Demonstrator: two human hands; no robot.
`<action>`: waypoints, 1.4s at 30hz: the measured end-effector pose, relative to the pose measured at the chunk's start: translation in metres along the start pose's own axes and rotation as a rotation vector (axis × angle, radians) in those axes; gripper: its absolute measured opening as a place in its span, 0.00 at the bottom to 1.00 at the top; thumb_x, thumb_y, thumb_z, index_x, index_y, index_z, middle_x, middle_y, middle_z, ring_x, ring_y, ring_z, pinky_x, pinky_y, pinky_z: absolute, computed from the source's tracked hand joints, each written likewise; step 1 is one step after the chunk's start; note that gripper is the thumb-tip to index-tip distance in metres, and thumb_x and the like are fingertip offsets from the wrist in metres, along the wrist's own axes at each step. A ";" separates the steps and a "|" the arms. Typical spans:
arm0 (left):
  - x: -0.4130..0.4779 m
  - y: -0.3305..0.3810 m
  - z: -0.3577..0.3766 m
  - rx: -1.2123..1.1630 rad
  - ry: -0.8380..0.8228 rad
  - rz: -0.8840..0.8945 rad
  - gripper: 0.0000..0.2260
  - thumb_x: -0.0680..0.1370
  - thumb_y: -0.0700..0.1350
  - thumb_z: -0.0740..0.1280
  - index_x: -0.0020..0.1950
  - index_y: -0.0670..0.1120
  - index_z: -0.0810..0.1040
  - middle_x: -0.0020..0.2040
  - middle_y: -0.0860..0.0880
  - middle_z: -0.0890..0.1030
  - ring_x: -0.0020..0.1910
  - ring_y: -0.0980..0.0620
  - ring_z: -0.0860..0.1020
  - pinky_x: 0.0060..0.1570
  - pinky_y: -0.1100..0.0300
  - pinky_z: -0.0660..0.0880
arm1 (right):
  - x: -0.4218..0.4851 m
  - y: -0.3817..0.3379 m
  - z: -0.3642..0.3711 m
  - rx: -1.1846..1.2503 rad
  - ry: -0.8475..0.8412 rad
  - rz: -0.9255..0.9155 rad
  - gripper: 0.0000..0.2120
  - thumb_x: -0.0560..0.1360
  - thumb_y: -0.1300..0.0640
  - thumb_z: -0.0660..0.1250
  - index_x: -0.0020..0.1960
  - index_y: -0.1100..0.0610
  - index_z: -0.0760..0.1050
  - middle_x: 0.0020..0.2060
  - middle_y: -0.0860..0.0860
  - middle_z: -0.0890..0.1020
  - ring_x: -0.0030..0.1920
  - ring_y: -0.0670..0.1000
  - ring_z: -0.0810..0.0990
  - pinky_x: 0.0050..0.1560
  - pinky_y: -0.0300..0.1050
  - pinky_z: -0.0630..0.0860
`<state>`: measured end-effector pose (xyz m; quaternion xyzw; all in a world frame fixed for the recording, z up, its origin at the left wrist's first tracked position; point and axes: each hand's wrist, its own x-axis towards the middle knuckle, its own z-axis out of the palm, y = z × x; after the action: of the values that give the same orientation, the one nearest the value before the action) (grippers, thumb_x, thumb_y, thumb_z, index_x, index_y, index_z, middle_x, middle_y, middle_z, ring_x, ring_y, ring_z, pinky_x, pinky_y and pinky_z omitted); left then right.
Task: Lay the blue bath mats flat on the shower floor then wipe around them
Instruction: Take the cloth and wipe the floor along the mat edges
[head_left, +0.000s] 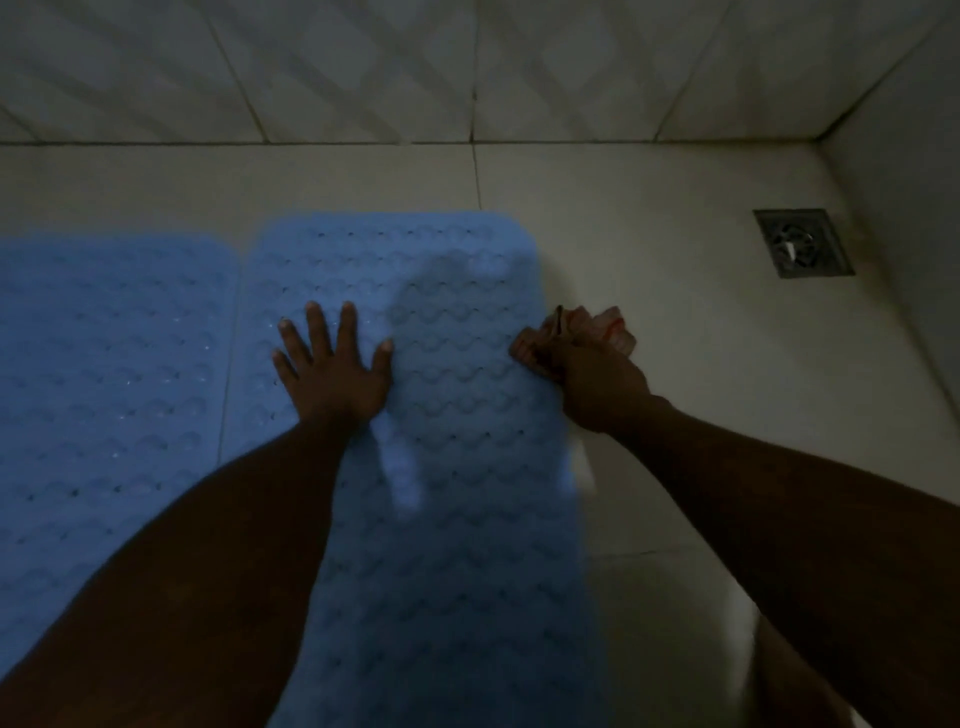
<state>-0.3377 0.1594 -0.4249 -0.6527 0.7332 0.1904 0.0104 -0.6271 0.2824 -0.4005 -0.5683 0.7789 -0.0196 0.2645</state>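
**Mats down, wiping at the right-hand edge**

Pale floor tiles (675, 249) fill the head view, met by a patterned tiled wall (363, 67) along the top, with a square drain (802, 242) set at about two o'clock. Two blue mats are seen lying flat side by side: the left mat (104, 364) toward nine o'clock, the right mat (441, 467) through the centre, a narrow strip of tile showing between them. Both are textured with wavy rows and small holes; no curled corner is visible. The left hand (332, 364) is pressed palm-down, fingers spread wide, on the right mat. The right hand (576, 369) is closed around a bunched pale cloth (613, 327) with reddish marks, at the mat's right edge, toward three o'clock. The laying step is judged done and the wiping in hand. Next, the cloth would need to be drawn along the mat's border on bare tile, the mat being held steady.
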 end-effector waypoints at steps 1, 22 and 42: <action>0.000 -0.004 -0.005 -0.007 -0.046 0.014 0.35 0.80 0.70 0.51 0.83 0.59 0.45 0.84 0.47 0.40 0.81 0.38 0.37 0.78 0.38 0.39 | -0.010 0.003 0.005 -0.006 -0.021 -0.027 0.28 0.79 0.45 0.58 0.78 0.46 0.59 0.79 0.55 0.56 0.79 0.62 0.52 0.77 0.63 0.50; -0.255 0.028 0.084 0.099 0.054 0.010 0.36 0.79 0.70 0.46 0.83 0.57 0.41 0.83 0.47 0.39 0.82 0.42 0.37 0.79 0.40 0.40 | -0.063 0.023 0.035 0.034 0.431 -0.393 0.26 0.74 0.64 0.61 0.71 0.52 0.73 0.66 0.61 0.77 0.71 0.68 0.69 0.75 0.66 0.58; -0.311 0.051 0.108 0.163 0.038 -0.070 0.35 0.81 0.67 0.46 0.83 0.55 0.38 0.83 0.47 0.34 0.81 0.46 0.34 0.79 0.40 0.42 | -0.126 0.044 0.059 -0.147 0.430 -0.435 0.20 0.73 0.48 0.59 0.63 0.51 0.76 0.60 0.54 0.78 0.57 0.60 0.75 0.56 0.58 0.70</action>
<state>-0.3658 0.4913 -0.4292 -0.6783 0.7231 0.1175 0.0562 -0.6134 0.4266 -0.4170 -0.7220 0.6765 -0.1391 0.0418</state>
